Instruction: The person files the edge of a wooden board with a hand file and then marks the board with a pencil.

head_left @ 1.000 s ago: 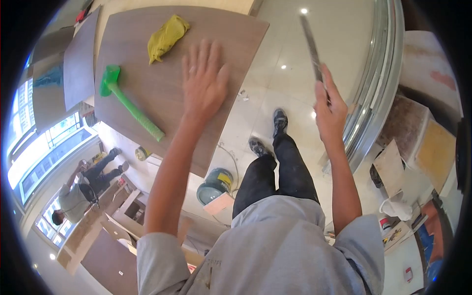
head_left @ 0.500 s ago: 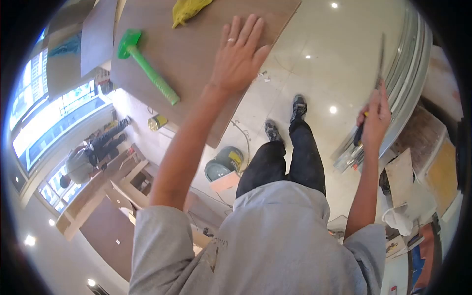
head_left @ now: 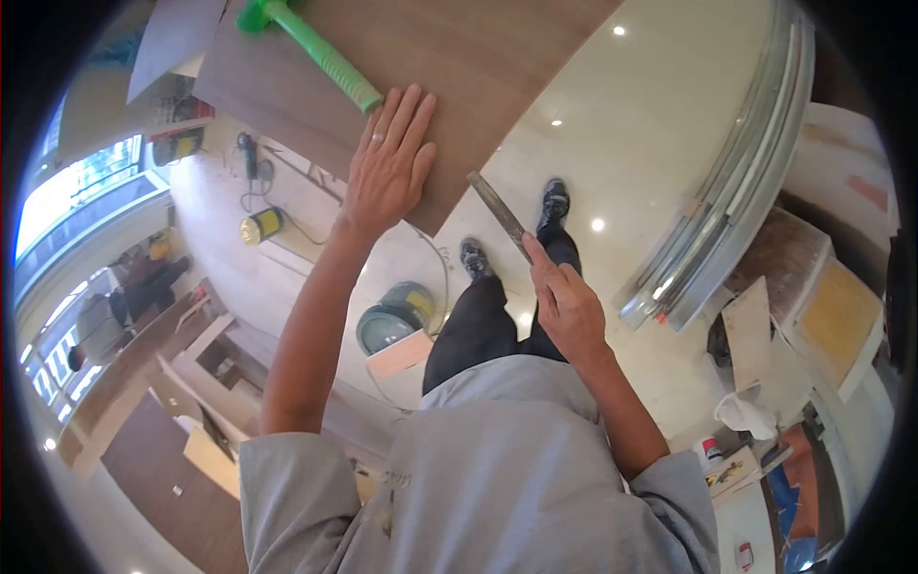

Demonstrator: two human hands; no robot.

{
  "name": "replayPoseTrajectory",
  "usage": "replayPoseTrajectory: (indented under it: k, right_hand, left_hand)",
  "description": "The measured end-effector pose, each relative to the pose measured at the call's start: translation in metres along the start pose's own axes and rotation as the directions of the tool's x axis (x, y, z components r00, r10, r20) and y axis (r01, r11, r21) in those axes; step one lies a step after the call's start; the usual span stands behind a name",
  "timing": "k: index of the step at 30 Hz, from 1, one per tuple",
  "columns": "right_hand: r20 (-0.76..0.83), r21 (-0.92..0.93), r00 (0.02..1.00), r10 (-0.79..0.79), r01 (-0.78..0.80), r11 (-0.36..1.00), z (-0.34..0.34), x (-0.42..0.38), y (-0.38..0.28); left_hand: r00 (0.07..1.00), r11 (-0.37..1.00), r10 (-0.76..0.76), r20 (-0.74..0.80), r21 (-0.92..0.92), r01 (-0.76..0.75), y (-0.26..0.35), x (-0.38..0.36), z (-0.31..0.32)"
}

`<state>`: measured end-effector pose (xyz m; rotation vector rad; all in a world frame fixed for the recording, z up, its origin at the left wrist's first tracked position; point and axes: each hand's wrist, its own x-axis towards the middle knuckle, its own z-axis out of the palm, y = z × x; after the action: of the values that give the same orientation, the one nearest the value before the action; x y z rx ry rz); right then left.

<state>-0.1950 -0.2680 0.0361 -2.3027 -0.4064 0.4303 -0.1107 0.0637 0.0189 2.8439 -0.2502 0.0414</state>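
My left hand (head_left: 387,163) lies flat, fingers spread, on the near corner of a brown wood-grain board (head_left: 459,67). A ring shows on one finger. A green mallet (head_left: 316,48) rests on the board just beyond the fingertips. My right hand (head_left: 564,301) grips a long flat metal file (head_left: 497,212), its tip pointing up-left toward the board's near edge, close to it but apart from it.
My feet in dark shoes (head_left: 512,234) stand on a glossy tiled floor. A paint can (head_left: 387,325) sits by my left leg, a yellow tape roll (head_left: 260,225) and cords farther left. Curved metal trim (head_left: 727,201) runs at right. Another person (head_left: 110,320) crouches at far left.
My right hand swung the metal file from far right down to the middle, near the board's edge. My left hand slid toward the board's near corner. The yellow cloth left the view.
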Motion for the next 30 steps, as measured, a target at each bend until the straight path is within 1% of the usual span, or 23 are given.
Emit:
replayPoseTrajectory:
  k: [1,2,4,6,9,11,13,15,16,19,22,25,28,30]
  right_hand:
    - [-0.009,-0.08,1.0,0.013,-0.014,0.997,0.006,0.001,-0.002]
    - [-0.093,-0.101,0.994,-0.051,0.042,0.994,0.016,0.009,0.007]
    - [-0.146,-0.152,0.988,-0.049,0.026,0.988,0.018,0.046,0.004]
    - [-0.218,-0.182,0.976,-0.022,-0.018,0.983,0.019,0.092,-0.001]
    - [-0.251,-0.172,0.966,-0.056,0.013,0.985,0.023,0.115,-0.001]
    - [-0.234,-0.134,0.972,0.022,-0.055,0.989,0.025,0.095,-0.012]
    - [-0.209,-0.1,0.972,0.105,-0.128,0.987,0.033,0.057,-0.022]
    - [-0.175,-0.062,0.974,0.143,-0.156,0.986,0.044,0.005,-0.029]
    - [-0.156,-0.041,0.975,0.158,-0.167,0.985,0.047,-0.006,-0.031]
    - [-0.188,-0.129,0.971,0.148,-0.173,0.976,0.047,0.015,-0.024]
    - [-0.266,-0.15,0.963,0.038,-0.08,0.985,0.034,0.093,-0.027]
    - [-0.295,-0.132,0.954,0.05,-0.092,0.987,0.033,0.122,-0.033]
    - [-0.275,-0.179,0.96,0.055,-0.107,0.978,0.043,0.077,-0.031]
    - [-0.24,-0.107,0.963,0.122,-0.151,0.983,0.049,0.03,-0.035]
  left_hand:
    - [0.999,1.0,0.025,-0.047,0.015,-0.024,0.0,0.0,0.002]
    - [0.997,1.0,0.03,-0.065,0.012,-0.029,0.0,0.0,0.004]
    - [0.995,0.999,0.037,-0.098,0.017,-0.035,-0.003,-0.002,0.009]
    - [0.99,0.998,0.056,-0.129,0.021,-0.053,-0.003,-0.008,0.013]
    - [0.979,0.995,0.098,-0.181,0.043,-0.092,-0.007,-0.004,0.019]
    - [0.975,0.994,0.106,-0.198,0.048,-0.098,-0.009,-0.006,0.022]
    - [0.972,0.994,0.109,-0.21,0.044,-0.102,-0.01,-0.006,0.024]
    - [0.975,0.993,0.104,-0.195,0.078,-0.091,-0.008,-0.005,0.023]
    - [0.977,0.992,0.099,-0.188,0.098,-0.082,-0.007,-0.005,0.023]
    - [0.975,0.991,0.1,-0.2,0.111,-0.079,-0.008,-0.005,0.027]
    - [0.974,0.99,0.106,-0.202,0.111,-0.085,-0.01,-0.006,0.029]
    - [0.969,0.99,0.12,-0.217,0.104,-0.099,-0.012,-0.005,0.033]
    - [0.972,0.99,0.118,-0.203,0.097,-0.1,-0.012,-0.006,0.029]
    - [0.974,0.992,0.113,-0.198,0.078,-0.099,-0.011,-0.007,0.027]
